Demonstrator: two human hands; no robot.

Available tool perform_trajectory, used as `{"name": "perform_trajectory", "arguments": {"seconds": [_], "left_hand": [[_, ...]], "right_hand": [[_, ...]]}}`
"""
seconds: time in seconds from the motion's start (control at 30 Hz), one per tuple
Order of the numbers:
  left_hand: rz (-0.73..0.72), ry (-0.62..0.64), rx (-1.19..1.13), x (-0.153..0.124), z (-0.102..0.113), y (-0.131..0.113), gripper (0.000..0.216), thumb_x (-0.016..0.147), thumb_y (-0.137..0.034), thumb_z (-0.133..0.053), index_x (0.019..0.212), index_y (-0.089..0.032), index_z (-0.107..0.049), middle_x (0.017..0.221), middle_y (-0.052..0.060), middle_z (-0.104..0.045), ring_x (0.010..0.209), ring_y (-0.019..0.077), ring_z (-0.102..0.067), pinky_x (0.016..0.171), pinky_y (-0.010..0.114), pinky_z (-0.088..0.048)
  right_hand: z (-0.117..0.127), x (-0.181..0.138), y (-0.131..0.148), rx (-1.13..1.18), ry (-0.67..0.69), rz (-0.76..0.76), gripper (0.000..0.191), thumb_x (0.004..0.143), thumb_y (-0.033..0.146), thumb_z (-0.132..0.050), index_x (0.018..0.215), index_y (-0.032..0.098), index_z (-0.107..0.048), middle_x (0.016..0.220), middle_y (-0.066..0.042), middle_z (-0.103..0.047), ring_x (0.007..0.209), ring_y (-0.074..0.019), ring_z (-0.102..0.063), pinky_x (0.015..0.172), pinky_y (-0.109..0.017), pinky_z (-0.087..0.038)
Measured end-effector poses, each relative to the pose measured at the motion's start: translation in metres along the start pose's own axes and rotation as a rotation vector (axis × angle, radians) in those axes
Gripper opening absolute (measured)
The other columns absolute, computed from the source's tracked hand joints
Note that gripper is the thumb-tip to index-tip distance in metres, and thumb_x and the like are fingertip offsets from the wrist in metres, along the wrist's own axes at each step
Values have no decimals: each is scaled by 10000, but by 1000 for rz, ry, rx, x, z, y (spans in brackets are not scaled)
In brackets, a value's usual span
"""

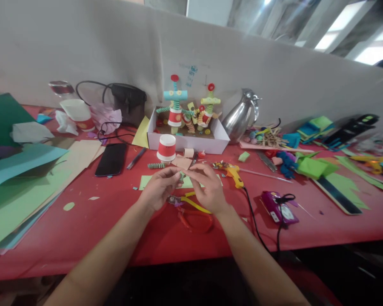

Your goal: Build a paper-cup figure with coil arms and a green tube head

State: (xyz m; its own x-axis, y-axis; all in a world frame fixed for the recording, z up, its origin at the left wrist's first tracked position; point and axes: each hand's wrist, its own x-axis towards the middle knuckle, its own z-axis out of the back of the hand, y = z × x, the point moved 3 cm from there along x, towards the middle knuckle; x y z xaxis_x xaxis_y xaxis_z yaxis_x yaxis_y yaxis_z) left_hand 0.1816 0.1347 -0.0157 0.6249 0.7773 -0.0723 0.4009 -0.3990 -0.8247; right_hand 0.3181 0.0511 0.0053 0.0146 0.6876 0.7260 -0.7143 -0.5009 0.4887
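While two hands together pinch one small green piece, one glue gun, one phone

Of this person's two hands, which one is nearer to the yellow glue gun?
The right. The right hand is just to the left of the glue gun; the left hand is farther away on that same side, beyond the right one.

the small piece is pale green, the table red, the cup white and red, the glue gun yellow, the jug silver, the phone black.
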Motion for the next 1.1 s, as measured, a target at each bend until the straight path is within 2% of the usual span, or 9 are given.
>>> {"name": "perform_trajectory", "arguments": {"seconds": [0.1,0.47,0.63,0.77,0.93,1.1], "left_hand": [[-8,-7,17,-1,-2,0,255,609,-224,-868,823,-134,-762,700,6,-650,622,75,-580,634,180,-520],[-83,-36,81,0,-1,3,269,623,-247,-862,863,-178,-763,858,26,-719,778,125,-663,763,235,-557],[-77,-25,52,-2,-3,0,247,647,-218,-844,875,-169,-761,842,28,-716,735,115,-654,717,221,-550],[-65,-30,-1,-2,-4,-2,190,678,-249,-824,835,-163,-759,789,20,-691,728,124,-653,707,246,-564],[-64,-84,43,-2,-3,-1,150,648,-211,-836,760,-162,-749,764,11,-689,715,118,-648,685,237,-554],[-66,-88,81,-2,-2,0,134,652,-212,-829,757,-173,-756,775,14,-710,741,127,-663,744,257,-547]], "right_hand": [[1,-3,2,-48,0,44,466,900,69,-503,1254,344,-630,1147,-72,-566,1025,-208,-598,847,-392,-551],[-2,-10,9,-277,-102,134,332,854,135,-621,1154,275,-655,1092,-89,-587,1016,-237,-598,843,-410,-546],[-2,-12,12,-433,-155,228,267,842,173,-671,1098,248,-660,1064,-104,-604,1002,-254,-597,834,-416,-543],[-2,-12,12,-499,-139,252,202,848,162,-665,1038,231,-671,1039,-107,-612,1003,-251,-595,848,-409,-538],[-2,-12,14,-520,-122,291,179,861,144,-642,1021,222,-666,1011,-99,-617,970,-231,-600,815,-380,-546],[-3,-11,13,-501,-110,268,155,878,152,-622,1010,222,-665,994,-89,-621,949,-218,-604,814,-374,-542]]}}
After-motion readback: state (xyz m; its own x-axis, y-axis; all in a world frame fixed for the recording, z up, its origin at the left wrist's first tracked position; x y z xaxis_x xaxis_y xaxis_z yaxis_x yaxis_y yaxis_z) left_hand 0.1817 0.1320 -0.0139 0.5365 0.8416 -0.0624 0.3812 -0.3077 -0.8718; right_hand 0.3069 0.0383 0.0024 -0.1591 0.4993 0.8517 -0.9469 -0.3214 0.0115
